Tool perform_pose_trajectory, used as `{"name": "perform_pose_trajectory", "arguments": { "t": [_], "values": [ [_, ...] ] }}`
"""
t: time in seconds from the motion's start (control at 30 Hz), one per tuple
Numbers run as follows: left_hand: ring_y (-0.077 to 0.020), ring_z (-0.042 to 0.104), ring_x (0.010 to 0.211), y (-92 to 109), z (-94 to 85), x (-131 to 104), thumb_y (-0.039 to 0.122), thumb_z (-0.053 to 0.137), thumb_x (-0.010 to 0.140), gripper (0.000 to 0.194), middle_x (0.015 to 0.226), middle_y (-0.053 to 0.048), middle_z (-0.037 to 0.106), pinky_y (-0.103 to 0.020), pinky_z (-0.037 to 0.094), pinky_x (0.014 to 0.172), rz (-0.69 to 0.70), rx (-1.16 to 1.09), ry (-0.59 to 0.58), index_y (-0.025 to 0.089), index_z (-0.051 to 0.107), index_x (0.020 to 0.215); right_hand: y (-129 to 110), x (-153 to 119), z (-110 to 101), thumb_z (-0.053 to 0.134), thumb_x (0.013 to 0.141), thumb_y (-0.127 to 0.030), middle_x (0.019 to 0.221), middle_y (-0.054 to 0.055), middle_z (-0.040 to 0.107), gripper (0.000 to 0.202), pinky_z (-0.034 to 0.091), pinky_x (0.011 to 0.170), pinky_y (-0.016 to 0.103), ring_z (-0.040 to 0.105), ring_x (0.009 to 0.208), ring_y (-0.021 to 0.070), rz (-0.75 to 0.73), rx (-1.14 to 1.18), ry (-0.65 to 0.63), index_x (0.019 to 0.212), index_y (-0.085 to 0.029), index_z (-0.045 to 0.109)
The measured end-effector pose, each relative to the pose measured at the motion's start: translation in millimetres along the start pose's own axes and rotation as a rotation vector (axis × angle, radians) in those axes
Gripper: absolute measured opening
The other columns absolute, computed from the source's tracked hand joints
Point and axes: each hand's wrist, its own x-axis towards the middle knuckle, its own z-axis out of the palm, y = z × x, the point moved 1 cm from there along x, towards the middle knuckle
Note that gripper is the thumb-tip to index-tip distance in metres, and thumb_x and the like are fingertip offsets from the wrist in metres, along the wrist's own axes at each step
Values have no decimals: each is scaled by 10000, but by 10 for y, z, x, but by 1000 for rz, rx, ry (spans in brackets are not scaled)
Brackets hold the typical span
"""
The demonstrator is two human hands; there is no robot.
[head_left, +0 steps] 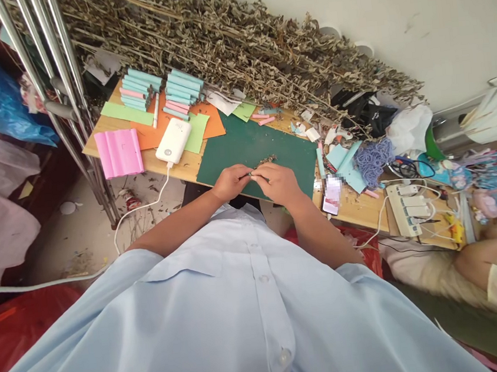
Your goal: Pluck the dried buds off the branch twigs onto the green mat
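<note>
My left hand (232, 182) and my right hand (277, 181) meet at the near edge of a dark green mat (248, 141). The fingertips of both are pinched together on something small, mostly hidden by the fingers; I cannot make out what it is. A little heap of dried leaf bits (267, 159) lies on the mat just beyond my right fingers. Left of the mat sit a white power bank (174, 140) with a cable and a folded pink paper (119, 153).
Blue and pink paper rolls (183, 86) are stacked behind orange sheets (148, 135). Dried plant stalks (224, 40) lie along the wall. To the right are a phone (331, 194), purple yarn (372, 161) and a power strip (404, 211). Metal crutches (56, 105) stand left; another person's arm (482, 256) shows right.
</note>
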Motion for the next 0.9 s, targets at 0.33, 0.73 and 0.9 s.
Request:
{"name": "perform_pose_trajectory", "arguments": {
  "t": [0.33,0.73,0.9],
  "values": [
    [-190,726,919,-3,-11,13,443,614,1055,320,967,-87,786,-309,565,856,-51,30,-4,191,812,1050,122,-90,237,690,950,-416,973,42,803,209,609,815,360,732,806,203,252,278,129,1014,-253,805],
    [-199,727,955,-19,-6,-7,510,627,1042,392,1060,-110,793,-315,561,876,-22,-3,4,177,784,1176,18,-43,244,569,1035,-388,934,49,793,258,583,883,375,731,898,227,189,157,162,933,-264,771],
    [-193,719,933,-32,-5,-12,436,623,1053,312,987,-90,785,-313,560,875,-27,20,28,182,796,1108,21,-61,229,550,1054,-380,1068,68,813,281,603,969,400,753,1011,231,110,209,188,1049,-263,805]
  ]
}}
